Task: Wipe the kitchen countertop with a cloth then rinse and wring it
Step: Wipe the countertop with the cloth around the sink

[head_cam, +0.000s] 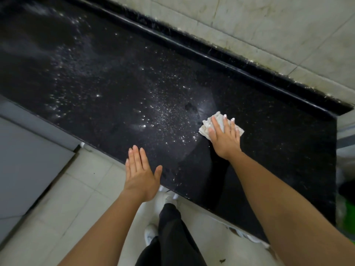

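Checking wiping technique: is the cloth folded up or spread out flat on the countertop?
Folded into a small pad: the cloth barely shows past the flat right hand pressing it onto the countertop.

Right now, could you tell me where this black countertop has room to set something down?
Left of the white cloth, a wet stretch of black countertop reaches the raised back ledge; a drier patch lies right of it. Taken: under the right hand, and the front edge by the left hand.
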`<state>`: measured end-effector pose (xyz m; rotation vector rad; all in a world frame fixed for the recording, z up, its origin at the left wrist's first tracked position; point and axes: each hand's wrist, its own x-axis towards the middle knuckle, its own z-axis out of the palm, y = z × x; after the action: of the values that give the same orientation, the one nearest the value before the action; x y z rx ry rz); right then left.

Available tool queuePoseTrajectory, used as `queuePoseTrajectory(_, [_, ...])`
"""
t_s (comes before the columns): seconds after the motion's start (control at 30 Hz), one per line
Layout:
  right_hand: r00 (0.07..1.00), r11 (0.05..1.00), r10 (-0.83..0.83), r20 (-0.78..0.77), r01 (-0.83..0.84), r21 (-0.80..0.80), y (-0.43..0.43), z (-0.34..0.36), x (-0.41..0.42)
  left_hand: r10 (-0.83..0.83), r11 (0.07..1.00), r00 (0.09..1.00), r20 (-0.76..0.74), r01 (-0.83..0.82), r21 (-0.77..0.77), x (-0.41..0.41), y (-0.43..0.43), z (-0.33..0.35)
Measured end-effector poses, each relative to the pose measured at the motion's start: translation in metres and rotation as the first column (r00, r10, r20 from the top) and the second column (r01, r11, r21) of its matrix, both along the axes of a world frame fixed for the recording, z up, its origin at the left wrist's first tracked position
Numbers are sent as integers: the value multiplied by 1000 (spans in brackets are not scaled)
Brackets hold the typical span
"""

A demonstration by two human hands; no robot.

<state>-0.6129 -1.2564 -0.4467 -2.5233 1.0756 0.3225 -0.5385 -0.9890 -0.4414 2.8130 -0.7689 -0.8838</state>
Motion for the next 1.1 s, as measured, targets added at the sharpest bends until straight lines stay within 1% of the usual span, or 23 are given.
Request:
queuePoseTrajectory(0.17, [991,991,-130,9,130,-10,0,-1,25,9,1000,1000,23,-9,-3,1,-1,-1])
queuePoseTrajectory(0.23, [995,995,-101,23,101,-14,19,-2,25,14,1000,1000,22,-13,-6,0,-2,-1])
queuePoseTrajectory(0.33, [998,999,37,49,-37,-6,57,0,16,12,1000,1000,19,-12,-3,0,-3,0])
queuePoseTrajectory(0.43, [979,979,201,20,-201,14,92,3,5,23,999,999,31,-22,-45,-1,-1,0])
queuePoseTrajectory(0.5, [936,936,351,-14,-351,16,104,5,-6,39,995,998,54,-34,-91,-3,2,0])
queuePoseTrajectory(0.57, [859,860,510,-38,-510,16,103,5,-20,63,989,996,69,-53,-139,-3,3,1])
queuePoseTrajectory(0.63, [800,801,599,-37,-599,25,89,7,-29,101,979,991,85,-83,-188,-1,1,4])
queuePoseTrajectory(0.67, [795,796,605,-38,-604,24,80,7,-30,121,972,987,102,-97,-213,2,0,7])
queuePoseTrajectory(0.7, [812,813,582,-42,-582,20,71,6,-28,137,967,983,120,-107,-233,5,-3,9])
queuePoseTrajectory(0.77, [883,883,468,-41,-468,7,52,3,-19,160,961,978,136,-123,-249,18,-9,11])
queuePoseTrajectory(0.83, [938,939,345,-36,-345,-3,29,2,-9,167,966,977,134,-135,-220,35,-19,10])
queuePoseTrajectory(0.97, [976,976,219,-18,-219,-12,-16,3,13,183,975,974,135,-163,-148,76,-39,6])
queuePoseTrajectory(1.1, [993,993,115,4,-115,-1,-60,2,45,201,973,975,96,-187,-137,101,-54,4])
